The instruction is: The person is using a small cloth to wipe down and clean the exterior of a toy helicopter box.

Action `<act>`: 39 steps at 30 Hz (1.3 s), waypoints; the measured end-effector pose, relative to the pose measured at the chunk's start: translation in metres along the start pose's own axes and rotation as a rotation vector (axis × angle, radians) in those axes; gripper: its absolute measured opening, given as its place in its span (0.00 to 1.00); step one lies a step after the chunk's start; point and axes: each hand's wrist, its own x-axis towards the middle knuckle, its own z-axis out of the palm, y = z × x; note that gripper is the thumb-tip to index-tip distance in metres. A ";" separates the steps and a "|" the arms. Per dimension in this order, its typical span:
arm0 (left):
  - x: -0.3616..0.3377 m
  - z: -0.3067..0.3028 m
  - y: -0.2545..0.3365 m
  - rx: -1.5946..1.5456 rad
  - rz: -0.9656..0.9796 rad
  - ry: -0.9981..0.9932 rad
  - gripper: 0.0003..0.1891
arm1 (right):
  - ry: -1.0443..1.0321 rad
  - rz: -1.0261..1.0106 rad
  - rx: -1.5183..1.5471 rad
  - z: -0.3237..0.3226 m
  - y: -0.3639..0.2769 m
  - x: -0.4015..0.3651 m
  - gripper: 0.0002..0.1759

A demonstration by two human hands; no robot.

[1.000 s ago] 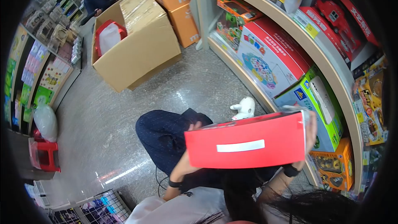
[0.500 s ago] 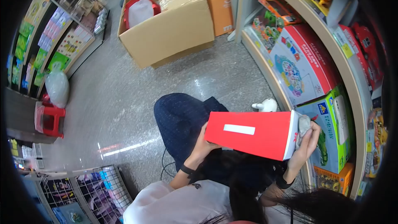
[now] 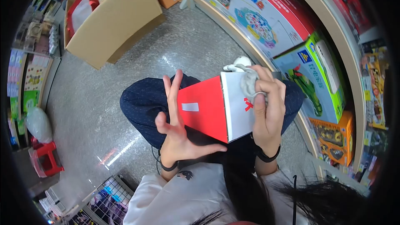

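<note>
A red box (image 3: 204, 118) with a white end face rests over my lap, that end turned up toward me. My right hand (image 3: 268, 112) curls its fingers round a crumpled grey cloth (image 3: 248, 84) and presses it against the white end, above a small red mark. At the box's left side, my left hand (image 3: 175, 131) is spread wide, the thumb stretched along the near edge and the fingers pointing up. Just beyond the box lies a rounded white object (image 3: 241, 61), partly hidden by it.
To the right, a shelf holds a large red-and-white toy box (image 3: 266, 16), a green toy box (image 3: 308, 79) and an orange box (image 3: 333, 137). An open cardboard carton (image 3: 116, 21) stands ahead on the floor. A red stool (image 3: 49, 158) is at left.
The box has turned so its white end faces me more. My left hand has opened off its side. The right hand has brought the cloth over the white end. The view has swung right.
</note>
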 end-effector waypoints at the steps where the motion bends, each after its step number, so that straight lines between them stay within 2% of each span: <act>1: 0.005 0.005 -0.001 0.002 0.007 0.025 0.75 | -0.035 -0.045 -0.004 -0.002 0.000 -0.002 0.09; 4: -0.002 0.026 -0.019 0.036 0.075 -0.078 0.71 | -0.034 -0.061 0.055 -0.006 -0.003 -0.009 0.09; 5: 0.008 0.031 0.004 -0.049 -0.050 -0.065 0.64 | -0.084 -0.031 0.037 -0.011 -0.002 -0.013 0.07; 6: 0.011 0.037 0.010 -0.034 -0.067 -0.006 0.59 | -0.079 -0.017 0.021 -0.014 0.001 -0.017 0.07; 8: 0.010 0.043 0.013 -0.057 -0.076 0.013 0.57 | 0.157 0.072 0.061 -0.014 0.009 -0.024 0.06; 9: -0.002 0.048 0.002 -0.064 -0.070 -0.020 0.59 | 0.217 0.124 -0.008 -0.018 0.015 -0.027 0.06; 10: -0.004 0.053 0.002 -0.061 -0.103 0.029 0.57 | 0.259 0.246 -0.050 -0.020 0.021 -0.031 0.06; 12: -0.001 0.052 0.007 -0.099 -0.111 0.056 0.54 | 0.259 0.394 -0.118 -0.029 0.027 -0.030 0.05; 13: -0.008 0.055 -0.001 0.007 -0.166 0.113 0.53 | 0.267 0.405 -0.126 -0.031 0.027 -0.032 0.05; 16: -0.016 0.060 -0.004 -0.032 -0.149 0.120 0.55 | 0.238 0.427 -0.195 -0.027 0.020 -0.031 0.07; 18: -0.016 0.063 -0.004 -0.074 -0.156 0.157 0.57 | 0.211 0.186 -0.133 -0.023 0.009 -0.025 0.09; 20: -0.008 0.063 -0.002 -0.139 -0.097 0.147 0.57 | 0.054 0.040 0.100 -0.019 -0.010 -0.026 0.12; 22: -0.005 0.062 0.000 -0.187 -0.063 0.151 0.55 | -0.032 -0.062 0.338 -0.010 -0.033 -0.033 0.14; 23: -0.007 0.061 0.001 -0.207 -0.059 0.155 0.54 | -0.056 -0.081 0.305 -0.009 -0.038 -0.040 0.14; 26: -0.010 0.059 0.001 -0.245 -0.057 0.172 0.50 | -0.091 -0.074 0.286 -0.022 -0.019 -0.043 0.13; 27: -0.009 0.059 0.000 -0.252 -0.054 0.177 0.49 | -0.060 -0.063 0.062 -0.030 -0.007 -0.041 0.12; 30: -0.008 0.062 0.000 -0.283 -0.044 0.181 0.46 | 0.222 0.296 0.010 -0.037 0.045 -0.042 0.09; 31: -0.012 0.063 0.000 -0.286 -0.046 0.188 0.46 | 0.243 0.350 0.024 -0.039 0.051 -0.043 0.08; 32: -0.017 0.065 -0.002 -0.266 -0.110 0.225 0.51 | 0.265 0.405 0.038 -0.041 0.053 -0.044 0.08; 34: -0.023 0.068 -0.007 -0.226 -0.232 0.296 0.61 | 0.178 0.292 0.064 -0.040 0.036 -0.048 0.07; 35: -0.020 0.067 -0.011 -0.206 -0.206 0.290 0.59 | 0.113 0.186 0.113 -0.039 0.021 -0.051 0.09; 38: -0.021 0.059 -0.028 -0.120 -0.172 0.280 0.56 | -0.056 0.087 0.350 -0.035 -0.008 -0.066 0.15; 39: -0.022 0.054 -0.028 -0.109 -0.173 0.280 0.56 | -0.061 0.057 0.299 -0.037 -0.006 -0.066 0.15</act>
